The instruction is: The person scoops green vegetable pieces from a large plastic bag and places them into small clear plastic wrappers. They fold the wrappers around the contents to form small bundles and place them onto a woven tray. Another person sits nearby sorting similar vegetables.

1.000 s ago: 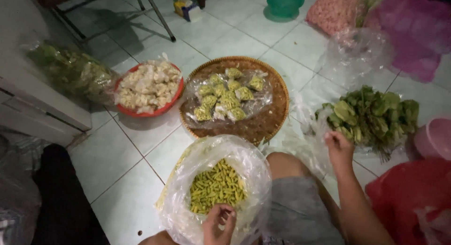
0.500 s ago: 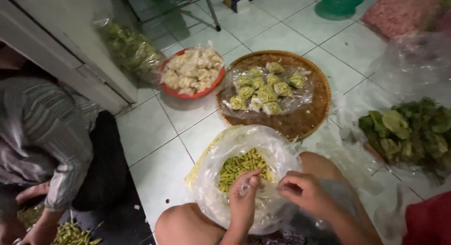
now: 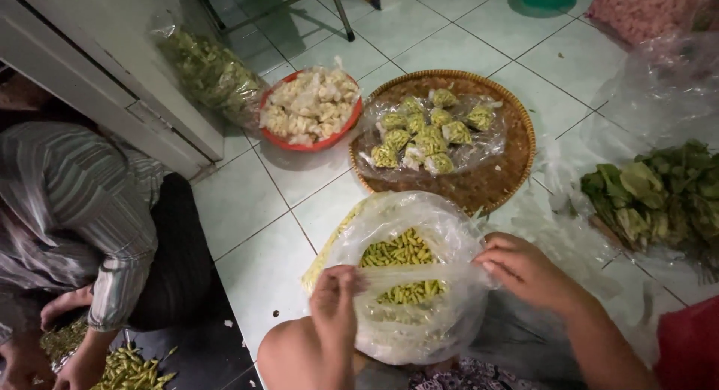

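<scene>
A large clear plastic bag (image 3: 419,233) full of small yellow-green chilies (image 3: 401,251) rests on my lap. My left hand (image 3: 333,304) pinches the bag's near rim on the left. My right hand (image 3: 524,270) grips the rim on the right, so the plastic is stretched between the two hands. Beyond the bag lies a round woven tray (image 3: 490,177) carrying several small clear packets of chilies (image 3: 431,132).
A red bowl (image 3: 281,135) of pale chunks sits left of the tray, next to a bag of greens (image 3: 210,72). Leafy greens (image 3: 659,192) lie on plastic at right. Another person in a striped shirt (image 3: 75,218) sits at left, hands over green chilies (image 3: 131,367).
The view has swung left, bringing the seated person into sight. My right hand has left the leafy greens and taken hold of the bag's rim; the left hand now pinches the rim too.
</scene>
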